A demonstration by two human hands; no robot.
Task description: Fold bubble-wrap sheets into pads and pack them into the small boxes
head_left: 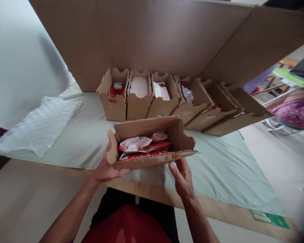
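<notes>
An open-topped cardboard box (pixel 142 164) is between my hands near the front of the table, tilted so that its inside shows. My left hand (pixel 107 170) grips its left end, with the thumb along the near wall. At the lower right, my right hand (pixel 182 177) supports the box; its fingertips are partly hidden behind the near wall. Inside lie a white and red packet (pixel 134 144), a smaller pinkish packet (pixel 159 136) and red packaging (pixel 155 147) whose kind I cannot make out.
Several similar cardboard bins (pixel 139 106) stand in a row behind, before a tall cardboard panel (pixel 152 37). Bubble wrap (pixel 38 125) lies at left on the pale green tablecloth (pixel 218 168). Another person's patterned purple clothing (pixel 295 113) shows at right.
</notes>
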